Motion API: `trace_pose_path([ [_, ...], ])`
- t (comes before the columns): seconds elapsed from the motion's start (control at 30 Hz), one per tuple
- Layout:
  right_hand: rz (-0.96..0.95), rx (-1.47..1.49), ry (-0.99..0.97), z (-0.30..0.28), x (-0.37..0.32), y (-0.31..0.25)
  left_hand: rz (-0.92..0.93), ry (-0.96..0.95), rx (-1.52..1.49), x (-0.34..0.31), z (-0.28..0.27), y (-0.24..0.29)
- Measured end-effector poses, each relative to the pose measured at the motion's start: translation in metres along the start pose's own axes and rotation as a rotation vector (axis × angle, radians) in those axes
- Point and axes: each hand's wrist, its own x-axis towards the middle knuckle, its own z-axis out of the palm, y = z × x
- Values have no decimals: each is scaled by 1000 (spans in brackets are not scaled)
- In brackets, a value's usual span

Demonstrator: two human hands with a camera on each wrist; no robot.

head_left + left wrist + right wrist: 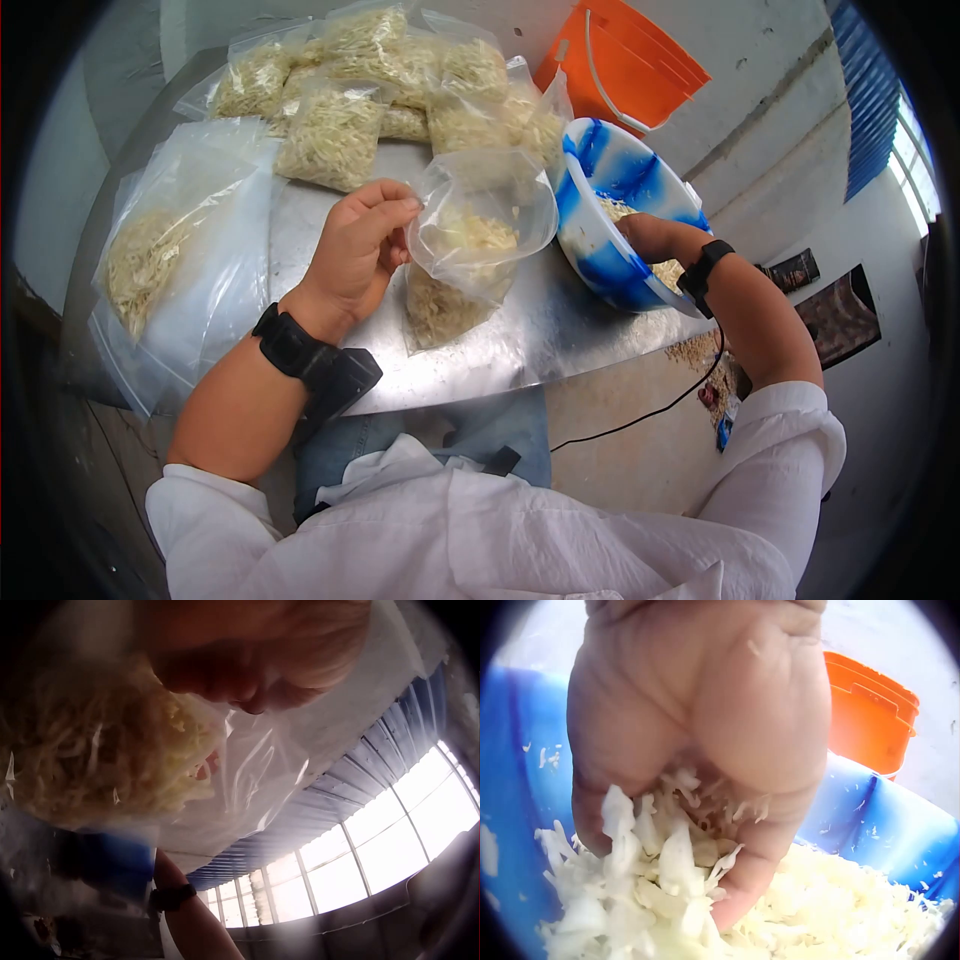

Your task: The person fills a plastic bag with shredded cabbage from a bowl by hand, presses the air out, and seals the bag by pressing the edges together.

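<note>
My left hand (355, 245) pinches the rim of a clear plastic bag (437, 318) between thumb and fingers. The bag stands on the metal table with its mouth wide and shredded cabbage (97, 757) inside. Off to the right, my right hand (697, 697) reaches down into a blue and white bowl (590, 240). Its fingers curl round a clump of shredded cabbage (679, 859), with strands showing between thumb and fingers. More shreds lie about it in the bowl, some stuck to the wall.
Several filled bags (330, 140) are heaped at the back of the metal table (520, 360). Flat clear bags (220, 265) lie at the left, with a filled one on or among them. An orange bucket (620, 65) stands behind the bowl. A dark cable (640, 420) hangs near my right arm.
</note>
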Motion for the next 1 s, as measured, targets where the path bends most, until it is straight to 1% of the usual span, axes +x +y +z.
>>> trace_pose_path([
  [0.07, 21, -16, 69, -6, -15, -7, 1, -26, -4, 0, -2, 0],
  [0.1, 25, -7, 73, -6, -19, -6, 2, -48, -10, 0, -2, 0],
  [0.17, 18, -52, 227, -8, -29, -1, 8, -44, -10, 2, -1, -1],
  [0.2, 92, -3, 229, -13, -37, -8, 20, -31, -18, 2, 1, -1],
  [0.23, 97, 10, 239, -17, -46, -10, 16, -43, -6, 3, 5, 0],
  [0.3, 42, 194, 287, -24, -57, -9, 69, -42, -54, 3, 14, 3],
  [0.33, -11, 309, 351, -21, -54, 6, 68, -49, -47, 3, 20, 5],
  [0.37, -12, 315, 357, -19, -56, 13, 79, -67, -30, 3, 26, 10],
  [0.43, 13, 297, 540, -18, -60, 22, 93, -88, -2, 3, 41, 21],
  [0.47, 39, 440, 572, -17, -55, 34, 106, -73, 43, 5, 50, 27],
  [0.53, 69, 403, 595, -18, -65, 28, 120, -57, 95, 7, 60, 30],
  [0.57, 104, 364, 616, -17, -69, 25, 87, -75, 133, 8, 63, 30],
  [0.6, 26, 561, 619, -16, -68, 29, 55, -92, 170, 9, 66, 31],
  [0.63, 22, 565, 624, -16, -67, 33, 58, -94, 177, 9, 69, 31],
  [0.7, 145, 344, 659, -15, -67, 37, 44, -62, 213, 9, 73, 30],
  [0.73, 145, 353, 664, -13, -66, 39, 42, -67, 222, 9, 75, 30],
  [0.8, 101, 478, 675, -15, -65, 39, 21, -53, 238, 7, 76, 30],
  [0.83, 101, 481, 677, -14, -68, 36, 21, -55, 241, 6, 77, 31],
  [0.9, 40, 582, 675, -15, -73, 30, -30, -49, 292, 3, 78, 33],
  [0.93, 40, 583, 677, -15, -75, 27, -29, -50, 294, 1, 79, 35],
  [1.0, 25, 664, 703, -11, -79, 22, -86, -11, 375, -4, 83, 39],
])
